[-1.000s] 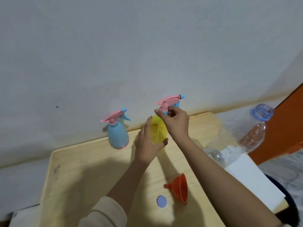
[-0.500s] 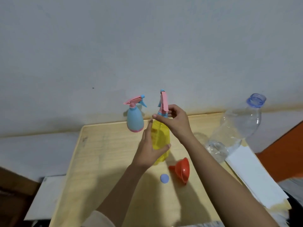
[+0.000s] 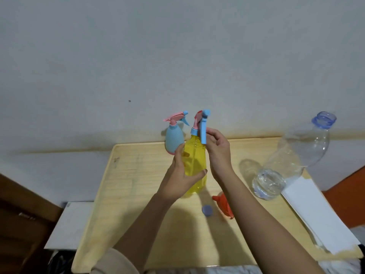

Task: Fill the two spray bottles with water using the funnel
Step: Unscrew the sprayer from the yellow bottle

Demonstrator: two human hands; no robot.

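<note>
Head view: toward the table's (image 3: 138, 175) far edge, the left hand (image 3: 178, 180) wraps the upright yellow spray bottle (image 3: 195, 161) while the right hand (image 3: 217, 151) pinches its spray head (image 3: 201, 125), probably unscrewing it. The next move calls for lifting that head off, then fetching the orange funnel (image 3: 224, 205) lying mid-table.

A single head-worn camera looks forward and steeply down from above the near edge of the wooden table (image 3: 138, 194). It faces the pale wall (image 3: 177, 56), which rises behind the table's far edge and fills the upper half of the frame. The camera sits close: both forearms enter from below the table's near edge, the left hand (image 3: 177, 182) and right hand (image 3: 219, 155) grip the yellow spray bottle (image 3: 195, 155) over the table's far half, and the wide lens takes in the whole tabletop.
</note>
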